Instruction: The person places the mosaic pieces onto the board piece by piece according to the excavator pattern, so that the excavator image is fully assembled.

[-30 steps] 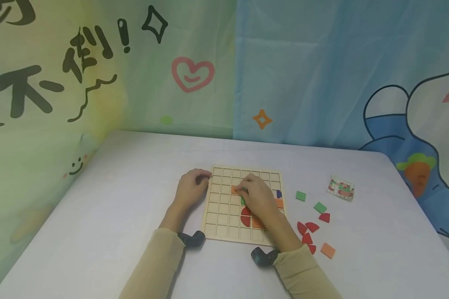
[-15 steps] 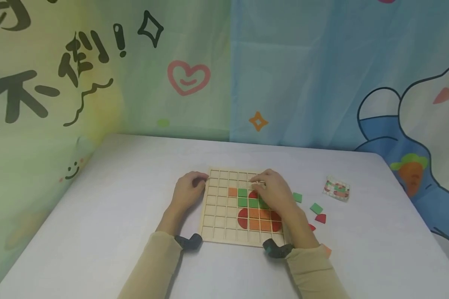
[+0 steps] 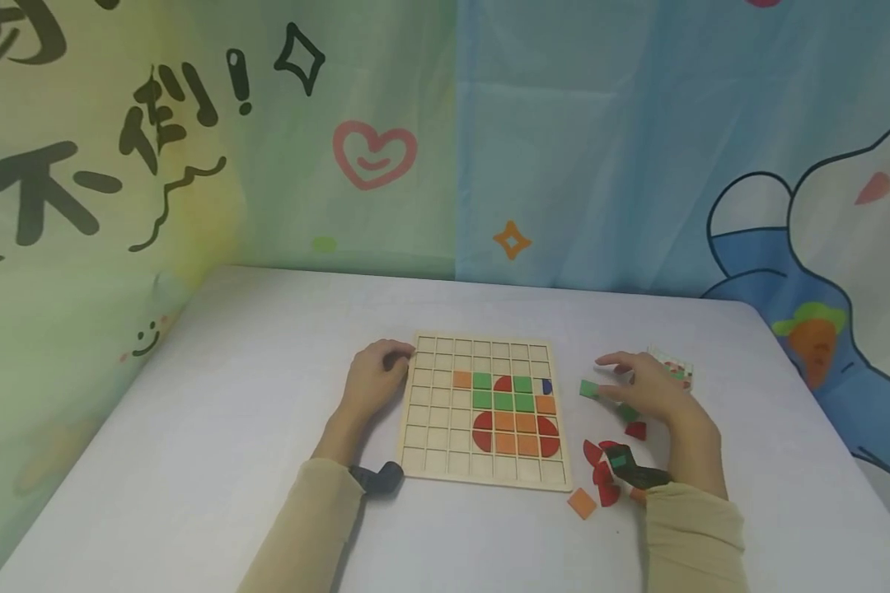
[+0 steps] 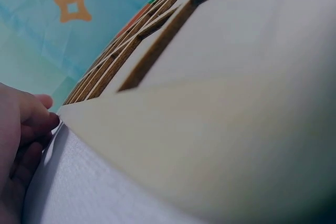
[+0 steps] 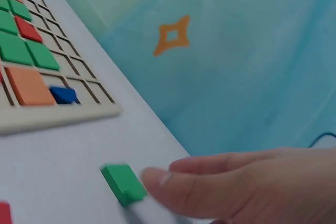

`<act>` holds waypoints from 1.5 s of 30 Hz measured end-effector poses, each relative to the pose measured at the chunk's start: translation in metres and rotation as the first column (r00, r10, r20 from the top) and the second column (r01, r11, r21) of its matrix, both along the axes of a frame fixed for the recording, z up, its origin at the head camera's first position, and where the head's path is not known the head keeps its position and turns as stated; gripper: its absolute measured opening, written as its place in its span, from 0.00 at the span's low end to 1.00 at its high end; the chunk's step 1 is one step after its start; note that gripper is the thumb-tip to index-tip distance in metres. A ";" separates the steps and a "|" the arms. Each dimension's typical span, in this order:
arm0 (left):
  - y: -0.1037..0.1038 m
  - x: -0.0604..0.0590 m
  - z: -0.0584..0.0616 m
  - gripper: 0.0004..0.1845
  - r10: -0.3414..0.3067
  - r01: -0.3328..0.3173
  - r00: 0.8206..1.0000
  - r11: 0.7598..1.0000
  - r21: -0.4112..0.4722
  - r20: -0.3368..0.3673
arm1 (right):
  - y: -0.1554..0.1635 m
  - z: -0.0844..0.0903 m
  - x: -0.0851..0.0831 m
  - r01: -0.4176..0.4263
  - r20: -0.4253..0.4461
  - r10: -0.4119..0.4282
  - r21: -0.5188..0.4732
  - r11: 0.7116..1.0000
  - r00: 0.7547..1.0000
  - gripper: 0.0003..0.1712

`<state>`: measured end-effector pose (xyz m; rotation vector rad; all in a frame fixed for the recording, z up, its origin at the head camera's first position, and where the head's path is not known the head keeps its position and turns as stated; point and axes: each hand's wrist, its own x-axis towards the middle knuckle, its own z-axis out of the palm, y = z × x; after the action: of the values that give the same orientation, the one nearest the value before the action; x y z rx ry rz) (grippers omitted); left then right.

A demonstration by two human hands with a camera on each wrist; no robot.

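Observation:
A wooden grid board [image 3: 430, 412] lies on the table, with green, orange, red and blue pieces set in several of its squares. My left hand [image 3: 377, 375] holds the board at its upper left edge, and the left wrist view shows the fingertips [image 4: 55, 120] right at that corner. To the right of the board, my right hand [image 3: 648, 385] reaches over loose pieces with thumb and fingers apart. Its thumb is right at the edge of a green square tile [image 5: 124, 183]. Another green tile [image 3: 626, 413] lies partly beneath the hand.
Red quarter-circle pieces [image 3: 603, 474] cluster right of the board, near a loose orange tile [image 3: 582, 503]. Behind my right hand is a small patterned card [image 3: 678, 371], partly covered. A printed curtain [image 3: 386, 222] hangs along the table's back edge.
My right hand has left the board and moved right to the loose green tile, uncovering the board's right side. An orange tile now shows in the board's third row. My left hand stays put.

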<state>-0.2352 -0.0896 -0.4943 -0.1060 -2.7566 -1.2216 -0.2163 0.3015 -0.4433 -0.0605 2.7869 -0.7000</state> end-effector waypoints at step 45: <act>-0.001 0.000 0.003 0.13 -0.012 0.012 1.000 1.000 -0.001 0.025 | 0.054 0.006 0.033 0.069 0.235 -0.067 0.000 0.998 0.970 0.24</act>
<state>-0.2352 -0.0906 -0.4915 -0.1074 -2.7818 -1.2332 -0.1832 0.3557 -0.4368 0.1106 2.5691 -0.6862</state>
